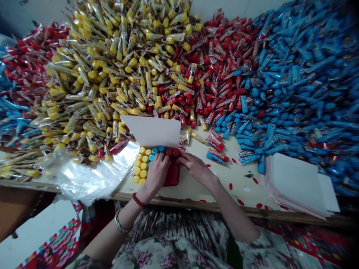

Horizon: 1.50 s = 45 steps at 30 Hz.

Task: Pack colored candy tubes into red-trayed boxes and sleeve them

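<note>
An opened box with a white flap [157, 130] stands at the table's front edge, its red inner face [172, 175] showing on the right. Upright tubes fill part of it: yellow caps [144, 166] in rows on the left, blue caps [158, 149] at the back middle, red caps [172, 152] at the back right. My left hand [157, 170] lies over the middle, fingers curled down among the blue and red caps and hiding some. My right hand [196, 169] comes in at the right side, fingertips pressed together beside the red caps. What either hand grips is hidden.
Big heaps of yellow tubes [117, 67], red tubes [218, 56] and blue tubes [303, 74] cover the back. Clear plastic bags [92, 175] lie left, a stack of white cards [297, 183] right. A few loose red tubes [215, 140] and a blue tube [215, 157] lie nearer.
</note>
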Tool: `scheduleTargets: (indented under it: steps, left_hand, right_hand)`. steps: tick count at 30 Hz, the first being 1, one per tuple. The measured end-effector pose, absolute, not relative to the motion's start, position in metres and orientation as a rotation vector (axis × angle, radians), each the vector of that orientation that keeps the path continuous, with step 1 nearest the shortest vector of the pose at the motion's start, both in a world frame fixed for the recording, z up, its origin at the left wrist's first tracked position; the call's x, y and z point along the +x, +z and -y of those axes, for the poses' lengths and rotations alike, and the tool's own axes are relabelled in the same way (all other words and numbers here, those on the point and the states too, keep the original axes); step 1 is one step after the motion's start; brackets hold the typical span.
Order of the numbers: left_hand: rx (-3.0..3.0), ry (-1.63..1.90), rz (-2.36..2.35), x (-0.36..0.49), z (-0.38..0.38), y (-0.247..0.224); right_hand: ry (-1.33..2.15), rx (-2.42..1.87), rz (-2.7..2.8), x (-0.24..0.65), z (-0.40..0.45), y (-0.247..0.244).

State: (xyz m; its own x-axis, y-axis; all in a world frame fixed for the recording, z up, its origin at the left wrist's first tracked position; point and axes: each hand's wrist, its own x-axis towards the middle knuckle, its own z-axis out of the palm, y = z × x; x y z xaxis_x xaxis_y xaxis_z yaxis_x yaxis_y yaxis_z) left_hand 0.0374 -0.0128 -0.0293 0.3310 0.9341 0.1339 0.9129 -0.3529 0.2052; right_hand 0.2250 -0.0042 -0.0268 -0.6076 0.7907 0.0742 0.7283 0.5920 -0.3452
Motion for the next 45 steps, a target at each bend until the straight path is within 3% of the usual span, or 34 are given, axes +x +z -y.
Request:
scheduleTargets:
  steps: [10, 19, 25, 31, 45]
  left_hand:
    - [2.573, 0.004, -1.435, 0.026, 0.002, -0.02]
    - [2.679, -0.252, -1.32, 0.036, -0.02, -0.005]
    - [2.711, -0.241, -1.485, 0.046, 0.009, -0.017]
    - [2.628, -0.108, -1.463, 0.037, 0.0, -0.013]
    - [2.571, -0.165, -1.503, 0.04, -0.01, -0.003]
  right_hand:
    - [0.415, -1.453, 2.835, 0.187, -0.013, 0.008]
    - [0.496, -1.449, 2.695, 0.199, -0.011, -0.01]
    - [0.584, -1.43, 2.618, 0.199, -0.014, -0.015]
    - [0.51, -1.431, 2.675, 0.2, -0.015, -0.006]
    - [0.493, -1.519, 2.716, 0.195, -0.018, -0.001]
